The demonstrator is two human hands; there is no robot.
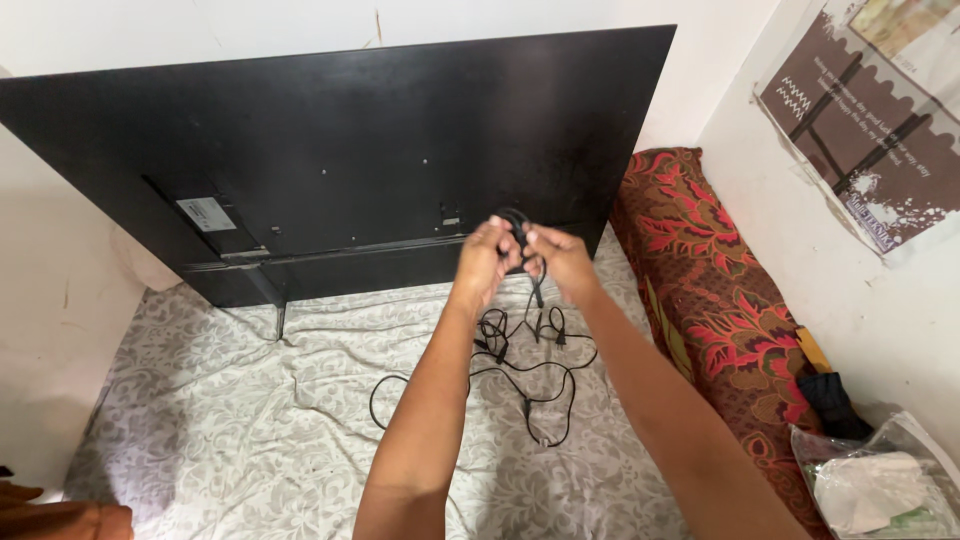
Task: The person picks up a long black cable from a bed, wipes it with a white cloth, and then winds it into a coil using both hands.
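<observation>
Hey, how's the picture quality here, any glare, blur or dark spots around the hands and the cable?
Head view: even soft daylight, no harsh glare; left hand and right hand slightly soft; the black cable reads clearly on the pale sheet but merges with the dark television back.

One TV [340, 150], one black cable [520, 375], two hands [487, 262] on it, one floral sheet [250, 420], one red bolster [715, 300], one poster [865, 110], one plastic bag [880, 485].

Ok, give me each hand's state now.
Left hand: closed on the black cable.
Right hand: closed on the same black cable.
</observation>
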